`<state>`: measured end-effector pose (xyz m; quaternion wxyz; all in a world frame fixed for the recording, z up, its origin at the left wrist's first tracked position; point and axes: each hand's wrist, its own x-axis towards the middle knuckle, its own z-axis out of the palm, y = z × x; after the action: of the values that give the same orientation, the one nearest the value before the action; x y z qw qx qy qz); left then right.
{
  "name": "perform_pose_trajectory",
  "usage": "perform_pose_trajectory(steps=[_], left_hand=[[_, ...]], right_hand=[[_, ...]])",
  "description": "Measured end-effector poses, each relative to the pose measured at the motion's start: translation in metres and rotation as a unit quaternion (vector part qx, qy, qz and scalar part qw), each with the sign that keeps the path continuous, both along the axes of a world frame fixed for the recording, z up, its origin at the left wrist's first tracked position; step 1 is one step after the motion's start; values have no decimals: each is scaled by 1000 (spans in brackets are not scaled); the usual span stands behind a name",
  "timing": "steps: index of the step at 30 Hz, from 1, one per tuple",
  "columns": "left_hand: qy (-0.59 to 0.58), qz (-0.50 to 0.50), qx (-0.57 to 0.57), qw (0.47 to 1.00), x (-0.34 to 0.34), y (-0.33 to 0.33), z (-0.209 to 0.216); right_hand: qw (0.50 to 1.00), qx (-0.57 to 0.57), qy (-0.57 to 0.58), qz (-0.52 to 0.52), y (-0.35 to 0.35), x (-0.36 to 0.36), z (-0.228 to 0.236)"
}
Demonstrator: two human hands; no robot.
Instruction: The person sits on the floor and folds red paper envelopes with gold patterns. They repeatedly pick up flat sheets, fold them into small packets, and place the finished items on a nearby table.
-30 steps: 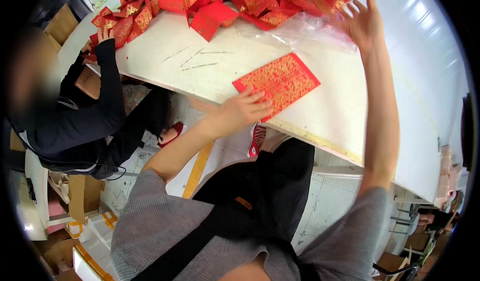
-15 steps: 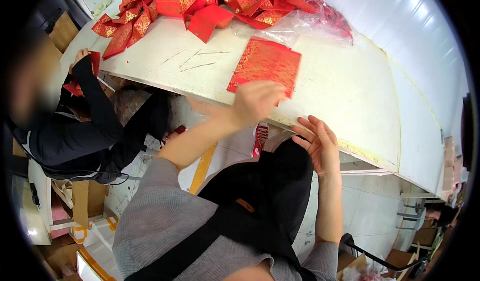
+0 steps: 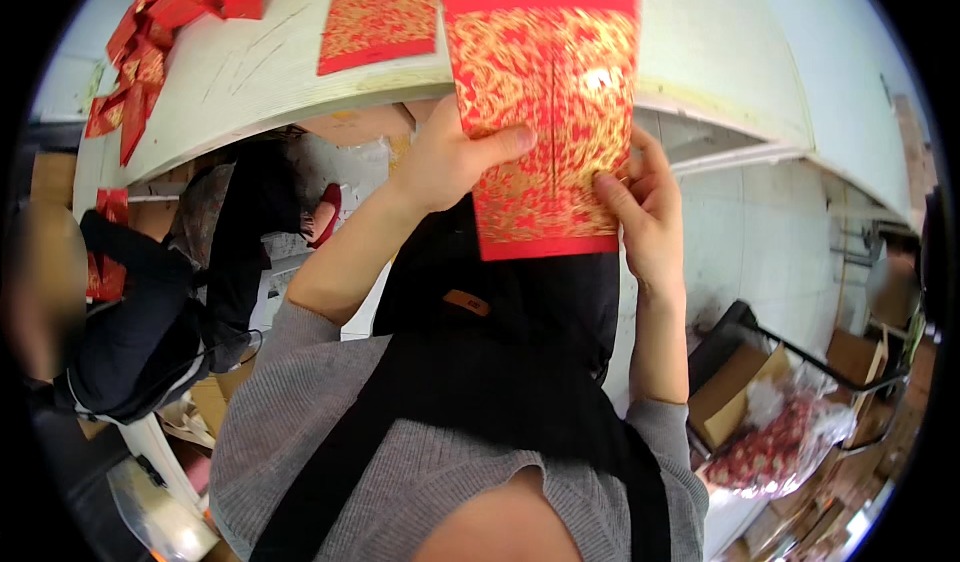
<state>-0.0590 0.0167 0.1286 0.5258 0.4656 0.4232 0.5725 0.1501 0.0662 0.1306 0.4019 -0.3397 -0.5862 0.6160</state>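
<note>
I hold a flat rectangular piece of red-and-gold patterned paper [image 3: 555, 82] up over my lap, with plain red bands at its top and bottom and a dark line down its middle. My left hand [image 3: 445, 157] pinches its left side, thumb on the front and fingers hidden behind. On the lower right edge, my right hand [image 3: 645, 207] grips it the same way. Whether it is an envelope or a folded sheet I cannot tell. Another red-and-gold paper piece [image 3: 382, 12] lies on the table just beyond my left hand.
The white table [image 3: 270, 72] curves across the far side. A pile of red-and-gold paper pieces [image 3: 150, 57] lies on it at the far left. A co-worker [image 3: 140, 312] in black sits at the left. Right of me are a cardboard box [image 3: 740, 387] and a clear bag of red items [image 3: 780, 432].
A red-and-gold paper piece is now lifted off the table and held between both hands. My right hand, open and empty before, now grips it. The view has shifted to the right and down.
</note>
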Motion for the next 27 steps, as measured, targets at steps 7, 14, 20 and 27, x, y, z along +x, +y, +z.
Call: perform_pose_trajectory(steps=[7,14,20,27], left_hand=[[119,-282,-139,942,13,-8,-26],[109,-337,-137,925,25,9,-30],[186,-412,-162,877,26,17,-23],[113,-389,-96,909,32,17,-25]], right_hand=[[983,117,-138,36,20,60,0],[958,83,-197,193,54,81,24],[859,253,-359,264,71,74,40],[970,4,-162,181,52,73,25]])
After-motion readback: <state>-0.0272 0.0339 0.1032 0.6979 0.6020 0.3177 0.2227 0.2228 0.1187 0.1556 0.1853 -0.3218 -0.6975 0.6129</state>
